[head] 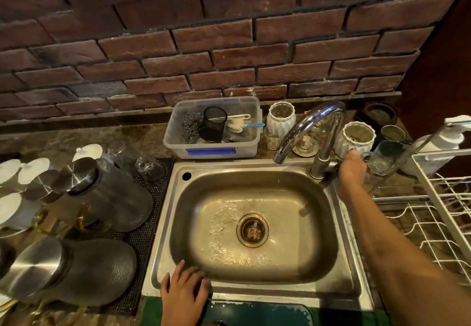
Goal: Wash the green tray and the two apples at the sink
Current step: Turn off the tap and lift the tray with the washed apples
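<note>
The stainless steel sink holds only a thin sheet of water rippling around its brass-coloured drain. Behind it, a clear plastic tub with a blue latch holds a steel wool scourer, a black mesh cup and a white brush with a blue handle. To the right of the tub stand 2 white ribbed ceramic jars; whether they hold anything cannot be told. A glass mug sits just beside the right hand, and a white wire dish rack stands at the far right. On the left, steel-lidded glass jars lie on a black mat.

The green tray lies at the near edge, just in front of the sink and partly under the left hand; no apples are in view.

The left hand rests flat on the sink's near rim, fingers spread and holding nothing. The right hand, arm stretched forward, is at the base of the curved chrome faucet; its fingers are hidden, so its grip cannot be told.
</note>
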`<state>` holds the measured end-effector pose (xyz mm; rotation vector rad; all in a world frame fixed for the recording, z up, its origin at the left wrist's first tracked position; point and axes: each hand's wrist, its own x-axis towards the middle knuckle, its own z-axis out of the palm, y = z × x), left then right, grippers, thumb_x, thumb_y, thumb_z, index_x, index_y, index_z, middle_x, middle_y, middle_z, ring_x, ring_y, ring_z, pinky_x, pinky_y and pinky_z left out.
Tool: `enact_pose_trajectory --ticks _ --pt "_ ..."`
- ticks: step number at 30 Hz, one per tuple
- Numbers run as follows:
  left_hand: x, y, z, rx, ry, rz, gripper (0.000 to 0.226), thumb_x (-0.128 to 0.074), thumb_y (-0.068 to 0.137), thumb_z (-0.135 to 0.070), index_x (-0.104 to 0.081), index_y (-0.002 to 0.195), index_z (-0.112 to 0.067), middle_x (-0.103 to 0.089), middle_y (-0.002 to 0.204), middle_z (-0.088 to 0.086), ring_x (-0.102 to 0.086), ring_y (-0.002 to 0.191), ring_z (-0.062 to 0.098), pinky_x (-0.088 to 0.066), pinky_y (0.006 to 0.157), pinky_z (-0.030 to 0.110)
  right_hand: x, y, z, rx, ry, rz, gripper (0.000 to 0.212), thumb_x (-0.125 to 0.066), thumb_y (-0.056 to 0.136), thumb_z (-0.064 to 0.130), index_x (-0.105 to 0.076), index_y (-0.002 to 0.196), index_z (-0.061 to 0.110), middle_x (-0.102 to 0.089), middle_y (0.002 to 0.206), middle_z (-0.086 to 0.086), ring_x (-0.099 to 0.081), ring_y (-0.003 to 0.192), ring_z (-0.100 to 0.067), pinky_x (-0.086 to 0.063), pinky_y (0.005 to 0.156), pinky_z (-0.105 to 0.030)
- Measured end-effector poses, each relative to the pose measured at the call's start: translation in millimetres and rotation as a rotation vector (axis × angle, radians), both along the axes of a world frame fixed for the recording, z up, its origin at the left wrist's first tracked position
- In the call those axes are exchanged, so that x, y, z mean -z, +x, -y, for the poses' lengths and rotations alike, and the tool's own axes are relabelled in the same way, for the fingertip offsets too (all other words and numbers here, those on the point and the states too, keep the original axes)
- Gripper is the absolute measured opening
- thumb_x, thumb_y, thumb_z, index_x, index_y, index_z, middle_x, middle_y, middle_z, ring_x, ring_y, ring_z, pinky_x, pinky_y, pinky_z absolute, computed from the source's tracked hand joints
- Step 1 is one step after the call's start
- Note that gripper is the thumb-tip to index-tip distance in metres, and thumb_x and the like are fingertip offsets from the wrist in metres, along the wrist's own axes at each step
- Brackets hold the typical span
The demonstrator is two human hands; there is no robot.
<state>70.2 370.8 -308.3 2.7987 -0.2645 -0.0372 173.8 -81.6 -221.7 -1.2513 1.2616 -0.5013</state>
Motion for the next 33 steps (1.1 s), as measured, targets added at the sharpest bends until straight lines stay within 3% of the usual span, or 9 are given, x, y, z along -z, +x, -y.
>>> enact_pose_trajectory --ticks 7,12,15,18,20,22,25,29,33 --pt "-8 -1 2 -0.034 -0.005 -0.092 0.039 -0.045 0.073 -0.053 -0.079 0.081 -0.036 -0.076 0.101 -0.011 -0.05 0.126 0.014 -0.034 0.102 0.051 -12 -22 -14 -0.25 -0.131 -0.061 0.054 -0.028 0.103 0.039 -0.025 0.155 0.021 -0.032 0.158 -0.013 -0.032 0.143 -0.034 -0.026 0.116 -0.05" --pt "-20 -3 -2 -0.031 -0.055 -0.197 0.051 -0.049 0.075 -0.056 -0.078 0.104 -0.025 -0.069 0.124 -0.004 -0.048 0.137 0.024 -0.029 0.112 0.049 -11 -83 -59 -0.328 -0.132 -0.087 0.058 -0.038 0.103 0.029 -0.02 0.156 0.016 -0.028 0.16 -0.015 -0.03 0.144 -0.035 -0.027 0.117 -0.055" --pt "-32 -6 -5 -0.028 -0.144 -0.15 0.068 -0.046 0.076 -0.063 -0.08 0.094 -0.007 -0.075 0.108 0.012 -0.064 0.115 0.038 -0.049 0.096 0.048 -12 -132 -84 -0.388 -0.11 -0.119 0.053 -0.044 0.102 0.027 -0.03 0.153 0.018 -0.042 0.149 -0.018 -0.049 0.127 -0.035 -0.039 0.107 -0.055" --pt "-38 -16 -9 -0.088 -0.334 -0.205 0.048 -0.059 0.077 -0.045 -0.079 0.09 -0.003 -0.074 0.1 0.02 -0.068 0.101 0.041 -0.046 0.091 0.037 -12 -176 -108 -0.465 -0.095 -0.127 0.045 -0.049 0.101 0.023 -0.043 0.144 0.012 -0.052 0.138 -0.02 -0.055 0.092 -0.016 -0.046 0.087 -0.041" --pt "-39 -21 -15 -0.167 -0.44 -0.189 0.023 -0.076 0.081 -0.017 -0.077 0.098 -0.003 -0.072 0.106 0.02 -0.065 0.105 0.042 -0.045 0.097 0.045 -12 -199 -120 -0.524 -0.066 -0.153 0.047 -0.051 0.1 0.023 -0.043 0.144 0.008 -0.054 0.137 -0.021 -0.057 0.103 -0.025 -0.045 0.09 -0.039" --pt "-40 -28 -22 -0.28 -0.543 -0.246 0.024 -0.077 0.081 -0.001 -0.074 0.103 -0.01 -0.069 0.108 0.016 -0.062 0.108 0.039 -0.046 0.097 0.043 -14 -216 -133 -0.567 -0.04 -0.175 0.052 -0.052 0.1 0.025 -0.039 0.147 0.007 -0.051 0.143 -0.022 -0.054 0.123 -0.035 -0.043 0.099 -0.041" --pt "-47 -40 -30 -0.437 -0.678 -0.332 0.018 -0.075 0.086 -0.007 -0.072 0.097 -0.021 -0.068 0.107 0.015 -0.063 0.106 0.033 -0.045 0.1 0.039 -18 -237 -150 -0.615 -0.02 -0.207 0.056 -0.055 0.099 0.028 -0.039 0.148 0.005 -0.048 0.146 -0.021 -0.049 0.131 -0.034 -0.04 0.1 -0.034" --pt "-52 -54 -37 -0.503 -0.766 -0.408 0.015 -0.074 0.085 -0.001 -0.07 0.095 -0.011 -0.068 0.093 0.016 -0.064 0.1 0.031 -0.042 0.093 0.033 -20 -257 -168 -0.665 0.038 -0.243 0.06 -0.057 0.098 0.033 -0.04 0.147 0.003 -0.049 0.146 -0.02 -0.047 0.133 -0.03 -0.036 0.099 -0.028" --pt "-60 -66 -40 -0.51 -0.737 -0.551 0.028 -0.072 0.089 -0.013 -0.066 0.114 -0.001 -0.064 0.112 0.02 -0.058 0.111 0.031 -0.039 0.101 0.037 -18 -276 -183 -0.692 0.054 -0.269 0.065 -0.056 0.097 0.039 -0.038 0.148 0.003 -0.045 0.15 -0.018 -0.045 0.136 -0.03 -0.037 0.105 -0.032"
